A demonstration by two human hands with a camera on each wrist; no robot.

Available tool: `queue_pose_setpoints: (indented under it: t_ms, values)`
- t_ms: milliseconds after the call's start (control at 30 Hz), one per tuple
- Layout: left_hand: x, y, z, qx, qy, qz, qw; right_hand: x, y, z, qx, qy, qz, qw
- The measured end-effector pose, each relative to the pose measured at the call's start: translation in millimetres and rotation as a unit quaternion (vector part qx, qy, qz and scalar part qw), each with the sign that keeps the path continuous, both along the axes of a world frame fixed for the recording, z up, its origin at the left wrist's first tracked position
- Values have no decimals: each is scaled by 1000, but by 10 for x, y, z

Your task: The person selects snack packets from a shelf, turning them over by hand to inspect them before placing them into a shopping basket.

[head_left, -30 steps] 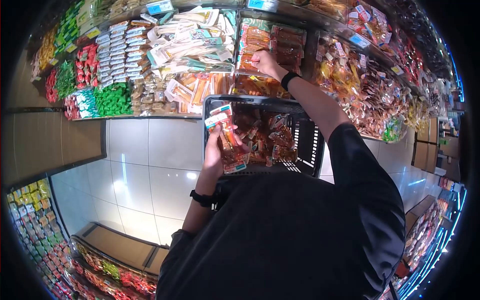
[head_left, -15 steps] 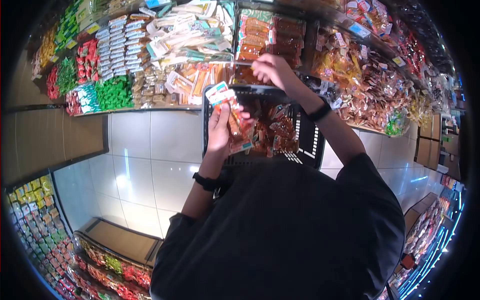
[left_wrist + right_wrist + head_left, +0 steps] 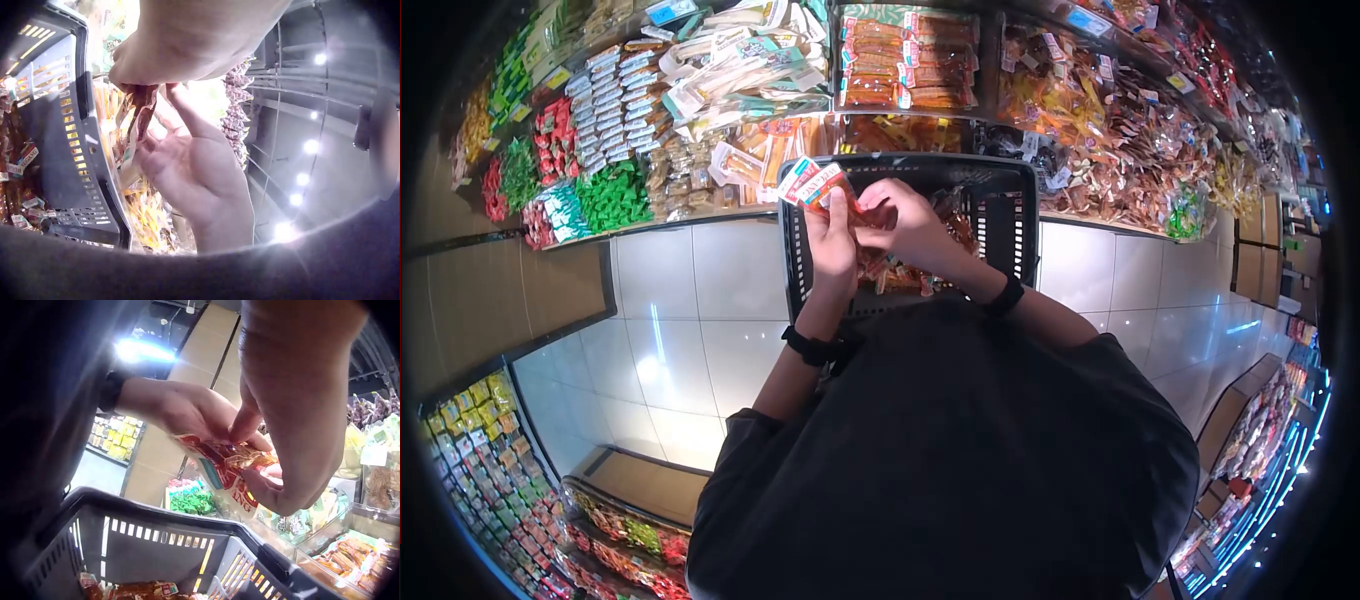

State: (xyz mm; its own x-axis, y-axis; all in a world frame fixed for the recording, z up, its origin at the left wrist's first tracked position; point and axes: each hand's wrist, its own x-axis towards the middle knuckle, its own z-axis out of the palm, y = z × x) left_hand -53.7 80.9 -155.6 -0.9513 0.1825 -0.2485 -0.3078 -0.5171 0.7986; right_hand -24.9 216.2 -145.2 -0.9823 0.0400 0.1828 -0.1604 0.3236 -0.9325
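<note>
Above the shopping basket, both hands meet at a small bunch of clear snack packets with red and white labels and reddish-brown contents. My left hand grips them from the left, its thumb laid along the front. From the right, my right hand pinches the same packets between thumb and fingers, as the right wrist view shows. Seen from the left wrist, the right hand covers the upper part of the packets. More brown packets lie inside the basket.
Directly beyond the basket runs a display shelf with a bin of similar brown packets. White long packs fill the bin to its left, loose wrapped snacks those to its right. A tiled floor lies beside the basket.
My right hand has come back from the shelf bin, down to the packets in my left hand. The left hand has kept its hold and moved slightly left and up.
</note>
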Motion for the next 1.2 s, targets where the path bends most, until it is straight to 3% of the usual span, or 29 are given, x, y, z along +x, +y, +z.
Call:
queue_pose_setpoints:
  t_ms: [100, 200, 267, 433, 500, 533, 567, 600, 733, 767, 833, 867, 933, 967, 1000, 1033, 1067, 1133, 1167, 1200]
  values:
    - [-25, 7, -44, -60, 37, 0, 998, 23, -28, -25, 50, 21, -13, 998]
    - [24, 34, 45, -34, 58, 22, 997, 56, -74, 154, 72, 2, -19, 997]
    - [3, 6, 136, -33, 22, 5, 999, 38, -144, 282, 138, 100, -41, 985]
    - [-47, 30, 313, -31, 7, 15, 999, 0, -81, 120, 138, 109, 25, 984]
    - [-66, -14, 213, 2, -20, 4, 1000, -27, 22, 120, 12, 17, 48, 999]
    - [-73, -9, 232, 1, -21, 5, 1000, -50, 96, 100, 10, 16, 49, 999]
    - [-75, -12, 250, 18, -32, 4, 999, -83, 187, 67, -125, -80, 107, 983]
    - [-70, -29, 256, 35, -44, 4, 998, -98, 270, 32, -258, -174, 162, 937]
    - [-92, -169, 33, -29, -80, -78, 993, -38, 336, 239, -392, -278, 136, 866]
    - [-74, -93, -1, -23, -43, -23, 999, -35, 338, 298, -392, -280, 136, 866]
    - [-64, -20, 140, -35, -34, -15, 999, -51, 353, 386, -275, -373, 82, 882]
    - [-59, -3, 192, -49, -24, -9, 998, -61, 353, 416, -274, -374, 81, 882]
    - [-28, -28, 143, -59, -33, -5, 998, -100, 362, 459, -216, -313, 96, 920]
    - [-44, -31, 83, -69, -41, -2, 997, -187, 452, 24, -228, -222, 126, 940]
    - [-71, -64, -93, -74, -51, 11, 996, -310, 565, -20, -251, -162, 152, 942]
    - [-85, -71, -57, -73, -35, 13, 997, -483, 755, -20, -160, -123, 149, 968]
    - [-77, -95, -20, -74, -21, 16, 997, -656, 891, 170, -158, -201, 74, 964]
    - [-72, -160, -14, -68, -18, -7, 997, -1117, 1355, 140, 60, -133, 15, 989]
    - [-61, -172, 33, -68, -29, -20, 997, -1351, 1633, 59, 252, -6, 13, 968]
    - [-55, -181, 64, -68, -38, -32, 996, -1675, 1955, -227, 344, 36, 23, 938]
